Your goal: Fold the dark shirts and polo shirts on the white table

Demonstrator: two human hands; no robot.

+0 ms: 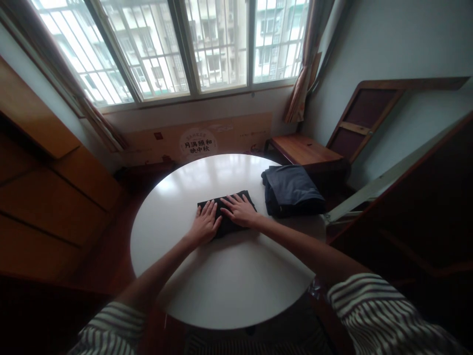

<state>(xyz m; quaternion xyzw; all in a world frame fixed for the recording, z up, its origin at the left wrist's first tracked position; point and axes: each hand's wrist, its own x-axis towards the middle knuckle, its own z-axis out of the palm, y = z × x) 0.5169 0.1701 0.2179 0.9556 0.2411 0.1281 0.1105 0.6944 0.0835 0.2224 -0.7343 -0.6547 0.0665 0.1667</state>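
A folded black garment (231,227) lies flat near the middle of the white table; its exact kind cannot be told. Resting on its left part is my left hand (205,223), palm down with the fingers spread. My right hand (240,211) presses flat on its right part, fingers also spread. Both hands cover much of the cloth. To the right, apart from my hands, sits a stack of folded dark clothes (293,190) near the table's edge.
The round white table (236,291) stands before a barred window (221,44). Beyond it at the right is a low wooden table (301,148). Wooden cabinets (44,207) line the left side, and a dark wooden panel (417,212) leans in from the right.
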